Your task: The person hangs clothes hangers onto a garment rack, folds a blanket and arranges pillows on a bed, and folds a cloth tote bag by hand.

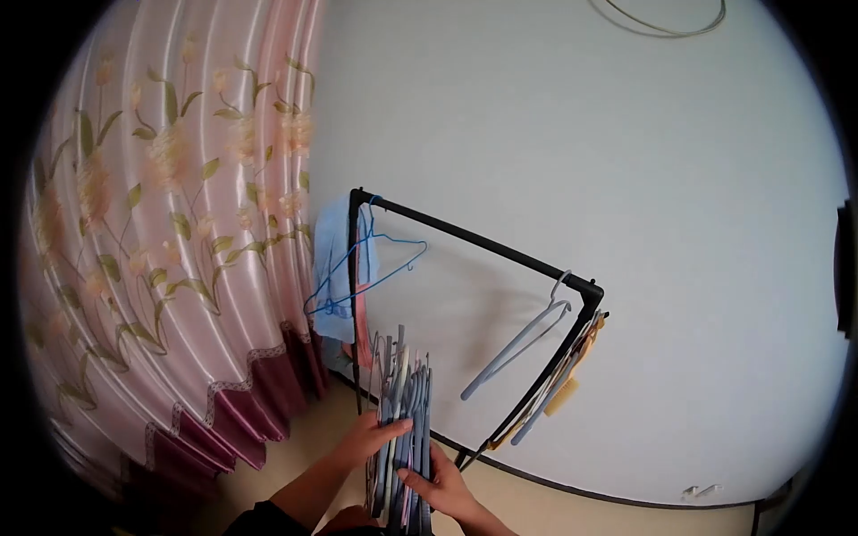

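A thick bundle of clothes hangers [418, 389], mostly grey-blue with a few pale ones, is held upright low in the view. My left hand [371, 438] wraps the bundle from its left side, thumb across the front. Lower down, my right hand [440, 482] grips the same bundle from the right. Beyond them stands a black clothes rack [474, 239]. On its bar hang a blue wire hanger [393, 239] at the left end and a grey hanger [514, 348] at the right end. The lower part of the bundle runs toward my body.
Light blue cloth [332, 259] hangs at the rack's left post. Several more hangers [563, 384] hang outside the right post. A pink floral curtain [170, 196] fills the left side. Behind the rack is a pale wall [679, 223], with a looped cable [679, 34] above.
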A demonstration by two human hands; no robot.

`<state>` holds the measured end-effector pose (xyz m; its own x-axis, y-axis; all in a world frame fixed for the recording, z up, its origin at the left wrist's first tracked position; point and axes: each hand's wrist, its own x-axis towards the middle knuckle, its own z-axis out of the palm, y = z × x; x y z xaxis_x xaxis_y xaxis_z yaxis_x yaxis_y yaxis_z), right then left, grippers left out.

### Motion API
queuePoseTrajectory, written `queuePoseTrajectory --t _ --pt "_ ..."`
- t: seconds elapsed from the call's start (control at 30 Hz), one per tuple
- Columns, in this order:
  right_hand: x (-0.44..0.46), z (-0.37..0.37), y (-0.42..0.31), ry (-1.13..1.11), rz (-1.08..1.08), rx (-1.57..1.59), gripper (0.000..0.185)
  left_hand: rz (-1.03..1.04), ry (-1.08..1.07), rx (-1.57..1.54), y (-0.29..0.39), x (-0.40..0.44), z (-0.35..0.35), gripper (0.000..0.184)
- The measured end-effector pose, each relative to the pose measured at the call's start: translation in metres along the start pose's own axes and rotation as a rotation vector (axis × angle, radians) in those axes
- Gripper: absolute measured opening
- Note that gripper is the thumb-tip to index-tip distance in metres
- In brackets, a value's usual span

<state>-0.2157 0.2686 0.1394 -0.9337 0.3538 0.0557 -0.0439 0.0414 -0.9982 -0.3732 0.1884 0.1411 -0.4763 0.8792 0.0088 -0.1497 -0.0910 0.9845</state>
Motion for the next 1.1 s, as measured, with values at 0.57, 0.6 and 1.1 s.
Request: queuePoseTrajectory --t 0.57,0.6,1.1 --pt "0.125 0.028 -0.056 0.324 -0.212 0.179 0.056 -0.021 -0.456 -0.025 0.092 0.129 -0.083 0.024" --pt "0.129 0.029 -0.061 0.345 -0.213 0.173 0.056 -0.023 -0.477 -0.028 0.097 0.136 -0.085 0.024" --pt "0.186 0.019 -0.131 0.522 -0.245 0.214 0.053 -0.075 -0.631 -0.183 0.164 0.208 -0.085 0.027"
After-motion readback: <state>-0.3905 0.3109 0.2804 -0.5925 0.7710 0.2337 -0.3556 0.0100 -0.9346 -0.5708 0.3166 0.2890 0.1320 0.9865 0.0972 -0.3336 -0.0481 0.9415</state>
